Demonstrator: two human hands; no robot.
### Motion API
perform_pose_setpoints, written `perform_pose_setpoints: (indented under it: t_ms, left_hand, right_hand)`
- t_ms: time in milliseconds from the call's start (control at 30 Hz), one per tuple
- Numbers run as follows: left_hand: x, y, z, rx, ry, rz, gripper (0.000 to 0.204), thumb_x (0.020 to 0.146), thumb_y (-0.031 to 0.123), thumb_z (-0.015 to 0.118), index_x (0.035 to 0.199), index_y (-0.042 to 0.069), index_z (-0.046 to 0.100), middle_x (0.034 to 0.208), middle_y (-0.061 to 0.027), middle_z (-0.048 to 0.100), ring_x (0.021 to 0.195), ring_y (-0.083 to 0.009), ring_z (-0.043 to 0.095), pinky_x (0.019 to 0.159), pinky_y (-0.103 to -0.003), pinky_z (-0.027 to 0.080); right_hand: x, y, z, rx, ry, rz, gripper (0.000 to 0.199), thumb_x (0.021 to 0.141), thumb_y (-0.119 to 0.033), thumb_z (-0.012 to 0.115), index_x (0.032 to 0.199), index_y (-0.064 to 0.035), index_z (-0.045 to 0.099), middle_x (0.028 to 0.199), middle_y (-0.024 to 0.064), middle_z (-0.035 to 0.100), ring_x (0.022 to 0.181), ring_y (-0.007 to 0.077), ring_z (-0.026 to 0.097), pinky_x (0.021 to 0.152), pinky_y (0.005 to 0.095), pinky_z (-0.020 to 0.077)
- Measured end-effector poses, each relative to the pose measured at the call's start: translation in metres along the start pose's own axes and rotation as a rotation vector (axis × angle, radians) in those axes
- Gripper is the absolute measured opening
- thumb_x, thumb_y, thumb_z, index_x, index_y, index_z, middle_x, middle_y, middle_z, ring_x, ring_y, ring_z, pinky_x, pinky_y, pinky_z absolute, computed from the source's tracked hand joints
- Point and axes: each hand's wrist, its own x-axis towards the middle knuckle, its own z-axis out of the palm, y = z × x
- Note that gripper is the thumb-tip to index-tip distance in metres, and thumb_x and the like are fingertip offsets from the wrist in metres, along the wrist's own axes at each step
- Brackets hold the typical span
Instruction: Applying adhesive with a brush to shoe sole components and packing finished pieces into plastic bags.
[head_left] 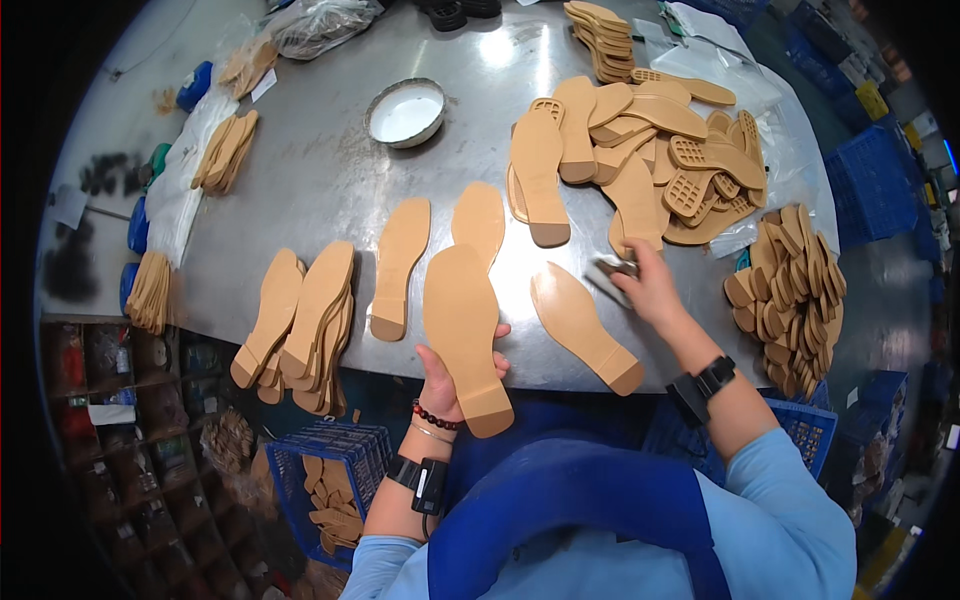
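My left hand grips a tan shoe sole with a darker heel end, held tilted at the near edge of the metal table. The fingers wrap its side, and the thumb shows at its left edge. My right hand is closed on a small grey, dark-edged tool, too blurred to name. Just left of and below that hand, one sole lies singly on the table. Partly behind the held piece is another sole. A further sole lies to its left.
A heap of loose soles covers the back right. Stacked soles stand at the left edge and right edge. Farther back sits a white bowl. Blue crates stand below the table, beside shelving at the left.
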Motion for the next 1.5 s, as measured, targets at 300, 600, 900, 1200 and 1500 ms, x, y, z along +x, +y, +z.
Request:
perform_pose_setpoints:
  t_ms: [300, 600, 900, 1200, 1500]
  left_hand:
    - [0.012, -0.001, 0.008, 0.032, -0.026, -0.061, 0.104, 0.076, 0.080, 0.044, 0.146, 0.004, 0.030, 0.135, -0.0229, 0.048, 0.104, -0.0227, 0.063, 0.085, -0.033, 0.056]
    - [0.027, -0.001, 0.008, -0.010, 0.040, 0.064, 0.104, 0.072, 0.074, 0.058, 0.143, 0.002, 0.033, 0.140, -0.0183, 0.046, 0.108, -0.0229, 0.062, 0.090, -0.033, 0.055]
    - [0.010, 0.043, -0.024, -0.197, 0.026, -0.009, 0.083, 0.087, 0.065, 0.053, 0.137, 0.000, 0.041, 0.128, -0.0161, 0.055, 0.100, -0.0237, 0.063, 0.089, -0.038, 0.055]
    - [0.037, 0.049, -0.038, -0.197, 0.111, -0.013, 0.087, 0.082, 0.062, 0.060, 0.140, 0.001, 0.038, 0.134, -0.0156, 0.052, 0.115, -0.0264, 0.058, 0.095, -0.038, 0.053]
    - [0.081, 0.063, -0.014, -0.188, -0.281, -0.190, 0.091, 0.081, 0.063, 0.060, 0.143, 0.002, 0.033, 0.131, -0.0198, 0.052, 0.113, -0.0293, 0.060, 0.094, -0.044, 0.054]
  right_hand:
    - [-0.121, -0.034, -0.002, -0.522, -0.490, -0.350, 0.078, 0.065, -0.025, 0.083, 0.135, -0.0144, 0.050, 0.143, 0.0176, 0.039, 0.125, 0.0363, 0.041, 0.102, 0.0473, 0.0372]
    - [-0.079, -0.108, 0.004, 0.264, -0.053, -0.343, 0.056, 0.073, -0.016, 0.074, 0.126, -0.0068, 0.060, 0.134, 0.0153, 0.046, 0.112, 0.0292, 0.050, 0.097, 0.0374, 0.0416]
    - [0.050, -0.091, 0.081, -0.350, 0.207, -0.288, 0.077, 0.074, -0.030, 0.079, 0.137, -0.0043, 0.044, 0.148, 0.0230, 0.030, 0.124, 0.0412, 0.039, 0.103, 0.0464, 0.0363]
    - [-0.001, -0.113, 0.062, 0.350, -0.050, -0.305, 0.060, 0.080, -0.021, 0.070, 0.133, -0.0020, 0.050, 0.139, 0.0186, 0.046, 0.120, 0.0387, 0.044, 0.105, 0.0399, 0.0371]
    - [-0.008, -0.078, 0.008, -0.003, 0.282, 0.044, 0.040, 0.079, -0.017, 0.073, 0.115, -0.0013, 0.062, 0.111, 0.0165, 0.062, 0.106, 0.0327, 0.056, 0.094, 0.0386, 0.0439]
